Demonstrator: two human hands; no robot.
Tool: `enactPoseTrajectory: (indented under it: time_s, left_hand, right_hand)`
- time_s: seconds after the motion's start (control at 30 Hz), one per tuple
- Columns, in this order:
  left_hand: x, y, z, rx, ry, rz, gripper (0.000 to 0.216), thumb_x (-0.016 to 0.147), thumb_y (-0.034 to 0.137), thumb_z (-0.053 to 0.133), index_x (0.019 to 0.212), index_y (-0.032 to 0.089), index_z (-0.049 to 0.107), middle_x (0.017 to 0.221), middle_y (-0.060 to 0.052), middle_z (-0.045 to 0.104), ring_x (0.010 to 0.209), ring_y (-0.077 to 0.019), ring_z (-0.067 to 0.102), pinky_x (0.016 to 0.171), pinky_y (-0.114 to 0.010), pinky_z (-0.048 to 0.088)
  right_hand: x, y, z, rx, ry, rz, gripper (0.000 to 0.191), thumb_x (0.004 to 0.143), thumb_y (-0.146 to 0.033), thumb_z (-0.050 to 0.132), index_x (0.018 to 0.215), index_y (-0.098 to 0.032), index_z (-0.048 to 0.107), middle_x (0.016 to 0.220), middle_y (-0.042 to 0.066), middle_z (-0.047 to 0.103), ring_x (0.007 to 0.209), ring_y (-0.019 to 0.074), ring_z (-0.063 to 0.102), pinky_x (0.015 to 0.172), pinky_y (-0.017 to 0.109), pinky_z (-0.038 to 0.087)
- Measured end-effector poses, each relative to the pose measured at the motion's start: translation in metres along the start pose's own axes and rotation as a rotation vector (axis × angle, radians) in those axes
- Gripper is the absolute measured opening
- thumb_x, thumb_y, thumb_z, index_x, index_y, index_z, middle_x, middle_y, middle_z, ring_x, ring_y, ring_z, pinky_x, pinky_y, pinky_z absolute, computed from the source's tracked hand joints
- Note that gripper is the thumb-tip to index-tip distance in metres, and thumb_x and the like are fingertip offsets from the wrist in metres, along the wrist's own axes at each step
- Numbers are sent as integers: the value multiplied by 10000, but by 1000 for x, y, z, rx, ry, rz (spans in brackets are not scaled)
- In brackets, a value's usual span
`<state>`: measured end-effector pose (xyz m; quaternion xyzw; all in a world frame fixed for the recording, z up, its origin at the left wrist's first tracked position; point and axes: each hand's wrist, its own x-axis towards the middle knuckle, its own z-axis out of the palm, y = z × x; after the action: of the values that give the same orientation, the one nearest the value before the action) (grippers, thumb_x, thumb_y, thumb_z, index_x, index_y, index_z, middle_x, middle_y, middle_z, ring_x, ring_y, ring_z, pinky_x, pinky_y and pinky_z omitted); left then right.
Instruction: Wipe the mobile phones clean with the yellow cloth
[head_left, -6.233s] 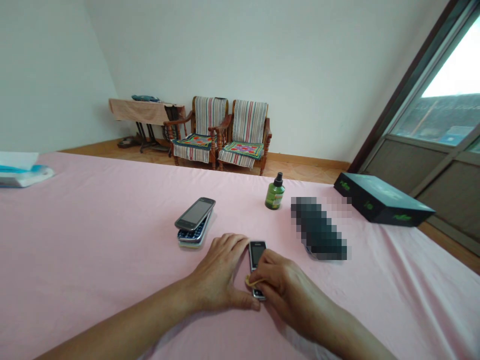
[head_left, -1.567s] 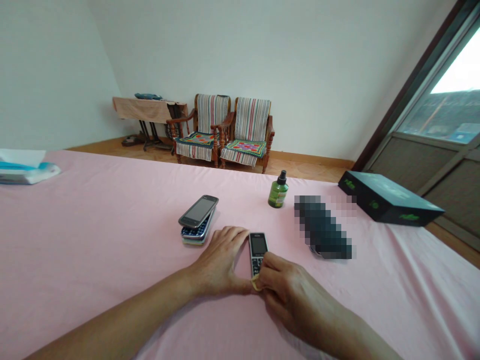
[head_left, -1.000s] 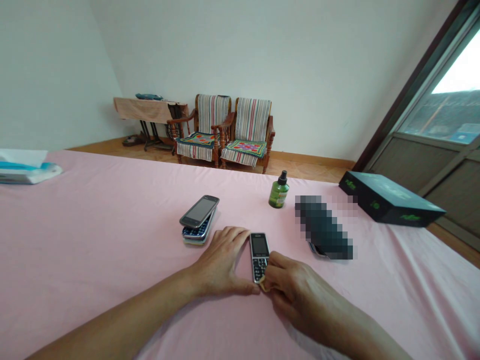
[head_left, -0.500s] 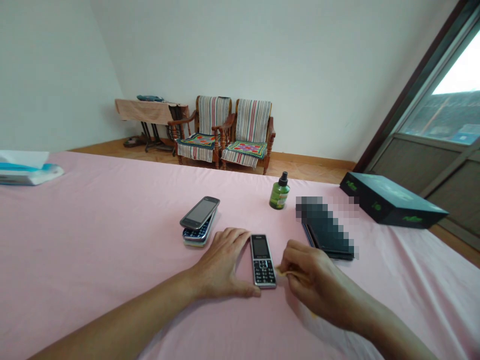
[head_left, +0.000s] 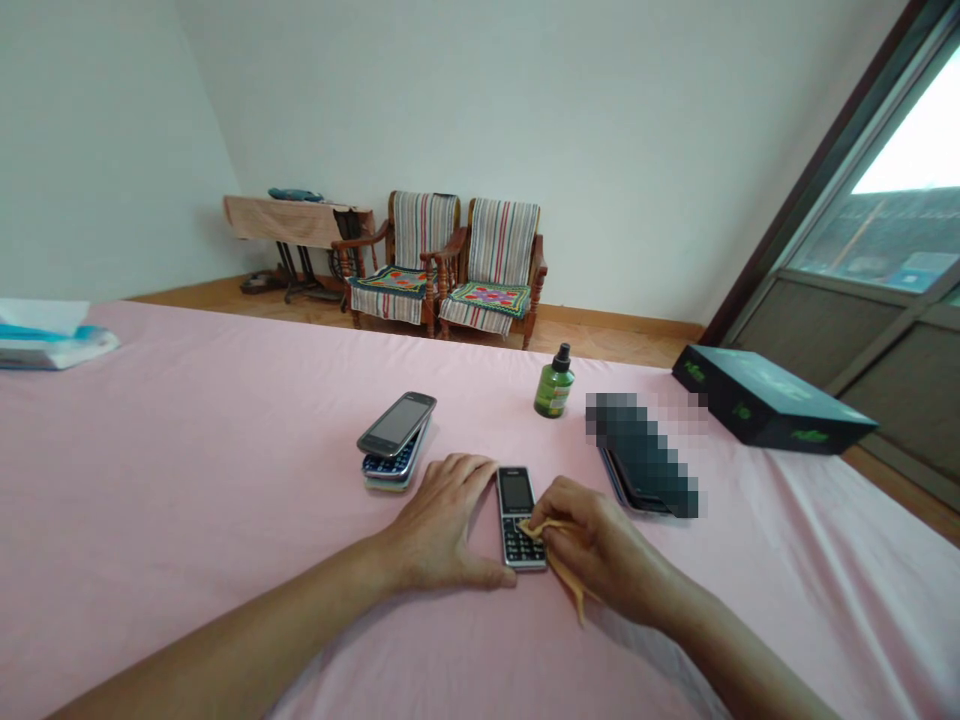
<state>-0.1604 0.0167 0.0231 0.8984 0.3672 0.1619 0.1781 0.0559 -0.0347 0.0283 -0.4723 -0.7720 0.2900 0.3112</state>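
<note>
A small black keypad phone [head_left: 517,505] lies face up on the pink cloth [head_left: 187,470]. My left hand [head_left: 442,520] rests flat along its left edge, fingers stretched out and thumb at its bottom corner. My right hand [head_left: 600,550] pinches a small yellow cloth [head_left: 555,555] and presses it onto the phone's keypad from the right.
Two stacked phones [head_left: 394,440] lie just beyond my left hand. A green spray bottle [head_left: 553,385] stands further back. A blurred dark object [head_left: 641,455] and a black box [head_left: 765,410] sit to the right, a tissue pack [head_left: 45,340] at far left. Chairs stand by the wall.
My right hand lifted off to the right half a second ago and has come back onto the keypad with the yellow cloth. The left hand and the phone stayed in place.
</note>
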Motion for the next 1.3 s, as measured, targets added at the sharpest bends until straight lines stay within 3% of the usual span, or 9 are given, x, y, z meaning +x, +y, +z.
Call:
enactPoseTrajectory:
  time_s: [0.37,0.6,0.8,1.03,1.3]
  left_hand:
    - [0,-3,1,-36,26,21,993,497,590,831,1325,200,445,1311,-131,503,1191,-361,446,1005,-485,346]
    - [0,-2,2,-55,24,22,1014,491,548,841,1350,199,431,1318,-129,501,1200,-358,441,1024,-480,341]
    - [1,-1,0,-29,8,31,1010,494,497,843,1347,142,437,1314,-137,506,1189,-346,445,1044,-464,337]
    - [2,-3,-9,-39,-53,43,1016,502,468,833,1379,186,404,1344,-120,490,1208,-347,437,1063,-456,329]
    - [4,-5,-9,-44,-72,31,968,561,570,774,1374,201,401,1360,-146,472,1220,-375,432,1046,-515,326]
  right_hand:
    - [43,29,10,-96,219,-46,231,724,9,506,784,-156,656,783,31,619,751,158,591,712,285,452]
    - [54,40,20,-68,322,-65,195,804,-49,489,778,-143,657,787,48,609,752,167,588,709,299,460]
    - [46,38,23,-29,343,-106,179,866,-105,480,835,-150,650,812,53,595,775,171,586,724,307,469]
    - [46,42,23,-21,344,-105,166,887,-128,488,851,-164,646,821,50,595,798,174,584,743,316,468]
    - [46,41,25,-2,348,-103,181,888,-119,476,860,-172,647,827,46,596,793,170,585,739,304,469]
